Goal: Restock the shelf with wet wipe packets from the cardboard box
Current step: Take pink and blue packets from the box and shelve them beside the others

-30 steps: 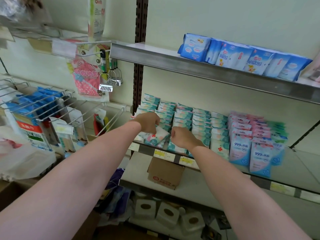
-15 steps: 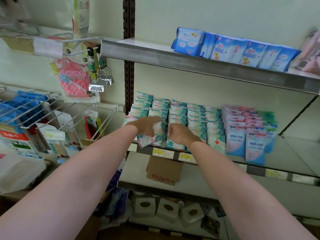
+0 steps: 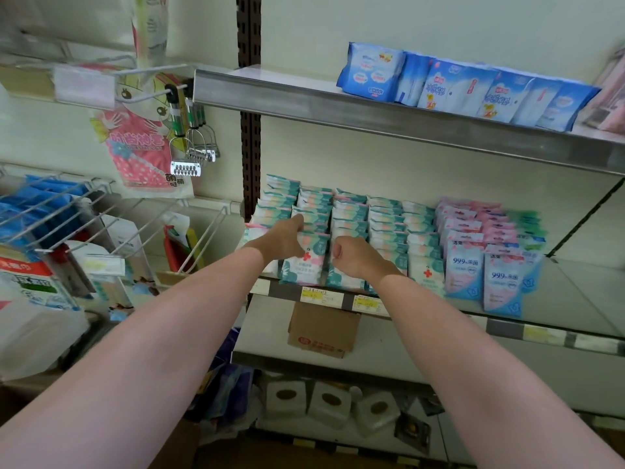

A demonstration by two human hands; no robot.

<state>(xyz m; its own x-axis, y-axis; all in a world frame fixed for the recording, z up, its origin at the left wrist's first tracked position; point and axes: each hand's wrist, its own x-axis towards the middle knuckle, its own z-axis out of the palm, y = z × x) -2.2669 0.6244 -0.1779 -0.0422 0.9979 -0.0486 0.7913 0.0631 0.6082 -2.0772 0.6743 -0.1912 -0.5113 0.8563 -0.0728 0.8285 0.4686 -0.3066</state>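
Middle shelf (image 3: pixel 575 299), frame centre: teal wet wipe packets (image 3: pixel 385 225) ranked upright, faces out for shoppers. Cardboard box (image 3: pixel 323 330) on shelf below, within reach. Left hand (image 3: pixel 282 243) grasps front packet (image 3: pixel 306 265), likely squaring row. Right hand (image 3: pixel 355 258) clenched; contents cannot tell.

The wet wipe packets (image 3: pixel 351 228) stand in rows on the middle shelf (image 3: pixel 571 299), with taller packets (image 3: pixel 466 275) at their right. The cardboard box (image 3: pixel 321 333) sits on the lower shelf (image 3: pixel 422 346), directly below the rows. Both hands (image 3: pixel 280 242) are at the front row; wire baskets (image 3: pixel 77 211) hang left of the upright.
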